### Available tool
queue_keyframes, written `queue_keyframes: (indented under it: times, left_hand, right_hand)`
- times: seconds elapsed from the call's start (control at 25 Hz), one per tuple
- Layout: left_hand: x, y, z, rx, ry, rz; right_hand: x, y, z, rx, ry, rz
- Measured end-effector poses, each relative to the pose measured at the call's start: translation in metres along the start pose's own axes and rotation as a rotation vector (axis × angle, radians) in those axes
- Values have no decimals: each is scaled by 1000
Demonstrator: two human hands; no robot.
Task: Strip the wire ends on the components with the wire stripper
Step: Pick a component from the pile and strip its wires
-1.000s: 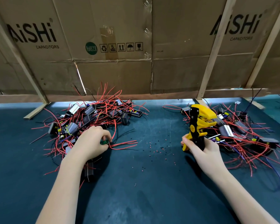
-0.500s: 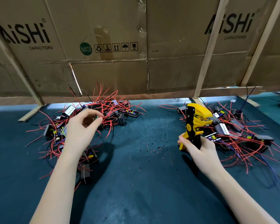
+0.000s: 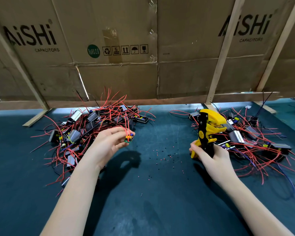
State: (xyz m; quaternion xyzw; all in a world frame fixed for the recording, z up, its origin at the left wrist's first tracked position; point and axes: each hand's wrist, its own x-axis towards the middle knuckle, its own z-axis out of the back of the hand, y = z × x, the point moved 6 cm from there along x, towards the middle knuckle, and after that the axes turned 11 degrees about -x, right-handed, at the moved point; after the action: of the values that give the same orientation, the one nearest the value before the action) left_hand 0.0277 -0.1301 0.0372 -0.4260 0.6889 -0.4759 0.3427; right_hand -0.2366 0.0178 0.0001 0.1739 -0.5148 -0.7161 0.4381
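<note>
A wall of flattened cardboard boxes (image 3: 186,48), printed with a capacitor brand name and braced by slanted wooden battens (image 3: 223,53), closes off the back of the bench. Below it stretches the dark teal surface (image 3: 152,201), matte and a little scuffed.

Two heaps lie on it, well apart. The left pile of components (image 3: 92,123) is a tangle of small grey and black boxed parts with red wires springing up and outward, some reaching toward the cardboard. The right pile of components (image 3: 249,138) spreads lower and wider, its red wires mixed with a few dark blue ones trailing toward the near edge.

Both forearms come in from the bottom. The right hand (image 3: 211,159) is curled round the lower handles of the wire stripper (image 3: 209,126), a yellow and black tool held upright just in front of the right pile, its head pointing right over the nearest parts. I cannot tell how far the handles are squeezed.

The left hand (image 3: 109,142) is raised off the surface beside the left pile, fingers bent, pinching a small component (image 3: 129,138) at the fingertips; the part shows green, yellow and red, and thin red wires (image 3: 126,123) rise from it into the heap behind.

Between the two hands, a scatter of tiny red and black insulation bits (image 3: 163,155) dots the surface.
</note>
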Motion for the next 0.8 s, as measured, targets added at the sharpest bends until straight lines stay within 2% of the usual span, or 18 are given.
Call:
queue_keyframes:
  times: [0.12,0.28,0.4,0.48,0.6,0.68,0.8]
  left_hand:
    - [-2,-4,1,163,-32,-113]
    - [-7,-21,19,501,-200,-304]
    - [-9,-29,28,734,-303,-378]
    - [-8,-34,32,794,-316,-388]
    - [-3,-32,38,695,-229,-287]
    - [-2,-26,28,581,-109,-238]
    - [-8,-17,0,514,86,-256]
  right_hand:
    - [0,1,0,8,-2,3]
    - [0,0,0,3,4,-2]
    - [0,0,0,6,8,-8]
    - [-1,0,0,9,9,-7]
    - [-1,1,-1,24,21,3]
    - [-1,2,-2,34,40,14]
    - [-3,6,-8,25,116,66]
